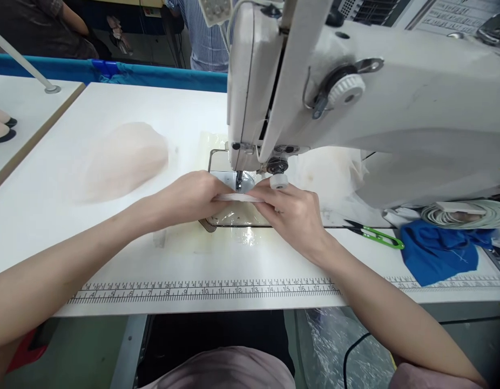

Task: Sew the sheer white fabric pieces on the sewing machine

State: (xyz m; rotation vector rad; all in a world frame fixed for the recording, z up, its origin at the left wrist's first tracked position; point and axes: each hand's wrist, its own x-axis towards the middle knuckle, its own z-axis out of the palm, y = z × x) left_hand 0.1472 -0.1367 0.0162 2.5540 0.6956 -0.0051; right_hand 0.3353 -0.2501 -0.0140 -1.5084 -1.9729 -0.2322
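A narrow white fabric strip (239,198) is stretched level between my two hands, just in front of the presser foot (239,181) of a white sewing machine (367,102). My left hand (195,195) pinches its left end, with thumb and fingers closed. At the other end, the fingers of my right hand (294,212) are closed on the strip, close under a white round knob (279,181). Whether the strip touches the needle plate cannot be made out. On the table left of my left hand lies a sheer, pale beige rounded piece (130,159).
More sheer pale fabric (331,173) lies under the machine arm. To the right are green-handled thread snips (379,236), a blue cloth (438,251) and a coil of pale cord (468,214). A printed ruler (237,289) runs along the front edge. People sit beyond the table.
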